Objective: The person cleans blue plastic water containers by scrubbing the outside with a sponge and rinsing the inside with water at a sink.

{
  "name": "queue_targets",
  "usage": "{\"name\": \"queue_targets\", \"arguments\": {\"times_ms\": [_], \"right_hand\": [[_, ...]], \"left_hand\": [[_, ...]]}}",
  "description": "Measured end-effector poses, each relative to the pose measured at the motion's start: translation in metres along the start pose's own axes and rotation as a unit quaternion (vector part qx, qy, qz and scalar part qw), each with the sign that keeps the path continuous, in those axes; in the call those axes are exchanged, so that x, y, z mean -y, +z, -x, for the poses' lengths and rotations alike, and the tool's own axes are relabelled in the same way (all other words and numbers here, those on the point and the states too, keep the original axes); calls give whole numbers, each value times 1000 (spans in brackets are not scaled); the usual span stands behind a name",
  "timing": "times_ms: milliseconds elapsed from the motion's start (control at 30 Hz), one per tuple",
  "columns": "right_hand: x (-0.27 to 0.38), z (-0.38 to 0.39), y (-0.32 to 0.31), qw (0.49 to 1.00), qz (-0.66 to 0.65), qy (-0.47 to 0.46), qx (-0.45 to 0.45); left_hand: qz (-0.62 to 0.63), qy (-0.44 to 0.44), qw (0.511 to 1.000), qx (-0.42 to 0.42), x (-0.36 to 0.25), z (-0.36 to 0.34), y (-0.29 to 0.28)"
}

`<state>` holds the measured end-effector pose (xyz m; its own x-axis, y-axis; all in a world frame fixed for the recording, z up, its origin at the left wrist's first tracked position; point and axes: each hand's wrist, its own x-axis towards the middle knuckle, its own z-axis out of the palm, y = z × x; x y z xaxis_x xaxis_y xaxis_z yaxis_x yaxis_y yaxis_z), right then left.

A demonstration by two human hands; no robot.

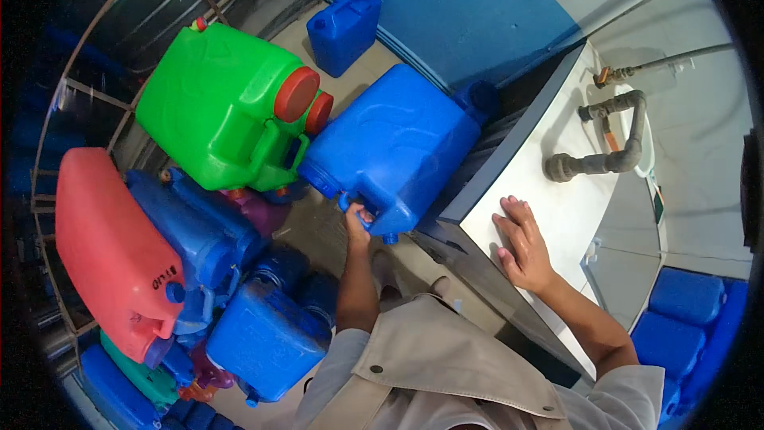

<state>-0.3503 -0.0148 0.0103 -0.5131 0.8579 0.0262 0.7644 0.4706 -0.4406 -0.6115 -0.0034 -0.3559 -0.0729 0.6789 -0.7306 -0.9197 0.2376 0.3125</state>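
Note:
My left hand (360, 219) is closed around the handle of a large blue water jug (390, 143). The jug hangs tilted beside the counter, its wide blue cap toward the left and a small spout cap near the bottom. Part of the handle is hidden by my fingers. My right hand (523, 245) rests on the white counter top (517, 199), fingers spread and nothing in them. Just left of the held jug is a bright green jug (215, 103) with red caps, and a second green one shows partly behind it.
A pink-red jug (115, 247) leans among several blue jugs (267, 334) at the left, along a metal rack (60, 103). A smaller blue jug (344, 28) stands by the blue wall (477, 16). Metal pipes (605, 155) rise over the counter. More blue jugs (676, 342) are stacked at lower right.

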Motion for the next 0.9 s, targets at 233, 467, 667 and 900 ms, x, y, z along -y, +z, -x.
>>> {"name": "queue_targets", "arguments": {"times_ms": [233,467,667,900], "right_hand": [[-1,6,7,1000,16,4,5],[0,16,12,999,21,-30,-39],[-11,24,23,995,18,-60,-81],[1,32,25,991,26,-86,-99]], "left_hand": [[-160,91,980,-70,11,-22,-28],[-289,272,902,-173,8,10,-67],[-537,331,765,-129,10,146,-146],[-632,446,520,-363,-75,305,-275]]}}
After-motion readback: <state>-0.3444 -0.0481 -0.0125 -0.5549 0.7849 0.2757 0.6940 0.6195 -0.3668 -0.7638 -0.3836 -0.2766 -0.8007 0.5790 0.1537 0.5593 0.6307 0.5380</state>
